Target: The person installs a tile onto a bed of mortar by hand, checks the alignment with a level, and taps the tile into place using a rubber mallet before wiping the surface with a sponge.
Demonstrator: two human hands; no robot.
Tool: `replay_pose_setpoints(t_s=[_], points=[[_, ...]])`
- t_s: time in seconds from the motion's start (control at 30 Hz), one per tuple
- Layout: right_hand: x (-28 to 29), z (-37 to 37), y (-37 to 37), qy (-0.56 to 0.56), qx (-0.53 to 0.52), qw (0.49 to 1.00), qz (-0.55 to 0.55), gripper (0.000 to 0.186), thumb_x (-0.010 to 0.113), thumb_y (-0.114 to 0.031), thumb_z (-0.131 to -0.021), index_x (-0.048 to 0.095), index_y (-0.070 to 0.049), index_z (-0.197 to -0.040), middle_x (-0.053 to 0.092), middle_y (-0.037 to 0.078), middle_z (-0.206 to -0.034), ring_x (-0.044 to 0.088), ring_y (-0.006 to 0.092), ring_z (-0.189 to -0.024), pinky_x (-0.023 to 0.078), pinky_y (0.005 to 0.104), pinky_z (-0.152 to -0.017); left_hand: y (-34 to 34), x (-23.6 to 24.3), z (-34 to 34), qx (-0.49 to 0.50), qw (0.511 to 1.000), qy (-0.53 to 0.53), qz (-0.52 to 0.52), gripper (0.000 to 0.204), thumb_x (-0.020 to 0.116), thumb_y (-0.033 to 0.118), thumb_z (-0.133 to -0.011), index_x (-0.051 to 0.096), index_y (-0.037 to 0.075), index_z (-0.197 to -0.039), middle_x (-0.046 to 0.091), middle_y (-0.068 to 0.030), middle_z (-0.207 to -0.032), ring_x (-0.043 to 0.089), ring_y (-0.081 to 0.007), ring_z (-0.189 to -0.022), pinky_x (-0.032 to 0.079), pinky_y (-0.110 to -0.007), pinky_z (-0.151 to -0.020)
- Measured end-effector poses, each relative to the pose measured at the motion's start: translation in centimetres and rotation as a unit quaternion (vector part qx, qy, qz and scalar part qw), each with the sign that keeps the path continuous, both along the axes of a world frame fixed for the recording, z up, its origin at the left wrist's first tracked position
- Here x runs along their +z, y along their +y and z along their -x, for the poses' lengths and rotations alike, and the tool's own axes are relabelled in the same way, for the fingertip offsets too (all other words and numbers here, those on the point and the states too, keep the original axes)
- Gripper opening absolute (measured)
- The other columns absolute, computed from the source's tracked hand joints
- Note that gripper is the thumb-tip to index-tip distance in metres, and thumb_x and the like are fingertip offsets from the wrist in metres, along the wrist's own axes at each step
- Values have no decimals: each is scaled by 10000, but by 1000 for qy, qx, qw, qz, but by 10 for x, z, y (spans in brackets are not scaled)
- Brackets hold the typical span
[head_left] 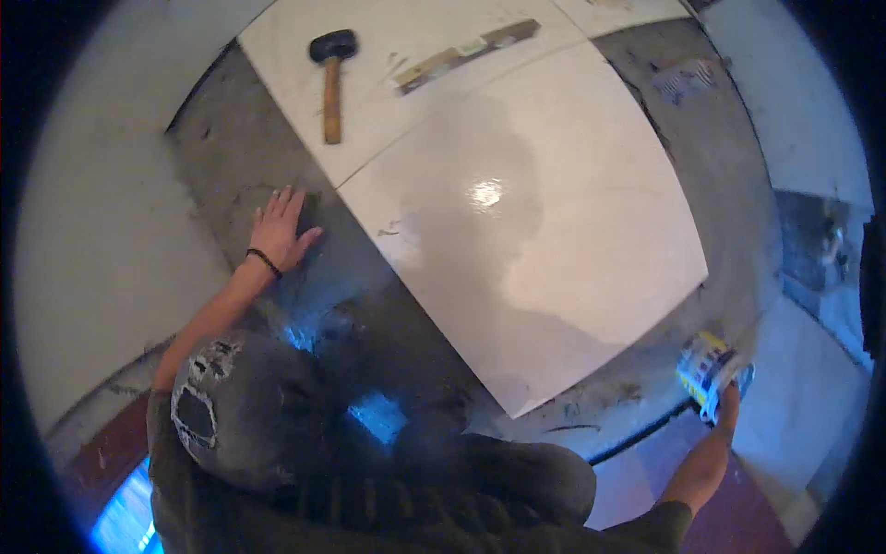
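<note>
My left hand (280,231) lies with its fingers stretched out on the bare grey floor strip, beside the edge of a large white tile (591,222), and holds nothing. Over at the lower right, my right hand (727,406) is closed on the edge of a small plastic tub (703,365) with a yellow, white and blue label. The tub looks tilted and blurred, and its contents are hidden from me. Beyond my left hand, a rubber mallet (332,88) with a black head and wooden handle rests on a neighbouring white tile.
A dusty spirit level (466,55) lies on the far tile, right of the mallet. A crumpled striped piece (685,81) sits on the grey strip at the far right. Pale slabs (92,203) border the left side. My bent knees (240,406) take up the near floor.
</note>
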State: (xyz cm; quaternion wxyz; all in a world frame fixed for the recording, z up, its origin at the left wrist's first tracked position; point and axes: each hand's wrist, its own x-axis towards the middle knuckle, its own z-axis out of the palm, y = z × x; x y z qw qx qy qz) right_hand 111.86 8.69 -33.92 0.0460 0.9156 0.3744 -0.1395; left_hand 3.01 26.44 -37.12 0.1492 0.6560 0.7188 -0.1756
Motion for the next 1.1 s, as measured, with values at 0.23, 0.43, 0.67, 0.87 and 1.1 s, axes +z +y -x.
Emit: replay_pose_setpoints(t_s=[0.23,0.43,0.67,0.87,1.1], points=[[0,25,7,95,-139,979,-118,342,546,-284,-989,671,-60,-1215,697,203,-1173,684,359,-1059,569,509,-864,-42,11,20,27,999,39,-10,750,673,411,-941,369,114,-1559,432,-210,-1556,366,-397,-1472,344,-571,-1163],[-6,31,21,157,-178,955,-179,350,553,-275,-992,660,-57,-1244,690,194,-1203,678,353,-1083,567,507,-883,-49,8,27,50,997,-46,43,700,672,337,-949,385,90,-1537,561,-221,-1436,512,-420,-1344,418,-533,-1111],[-13,39,36,229,-202,919,-249,363,560,-263,-995,647,-54,-1278,681,183,-1239,671,347,-1112,565,504,-905,-21,-21,-2,-102,992,-21,-75,672,643,181,-923,407,217,-1551,440,-200,-1553,446,-425,-1410,385,-554,-1151],[-18,33,48,323,-193,874,-308,377,567,-254,-998,636,-51,-1308,674,173,-1269,665,341,-1136,563,502,-924,9,-46,-25,-117,989,24,-90,755,603,85,-849,416,290,-1551,289,-163,-1650,284,-406,-1521,280,-657,-1184],[-11,40,55,449,-252,801,-305,459,546,-291,-1027,569,-69,-1428,643,131,-1337,644,349,-1177,539,518,-1003,13,-35,-25,-156,986,48,-38,736,598,132,-878,383,261,-1569,288,-158,-1653,271,-399,-1528,262,-666,-1188]])
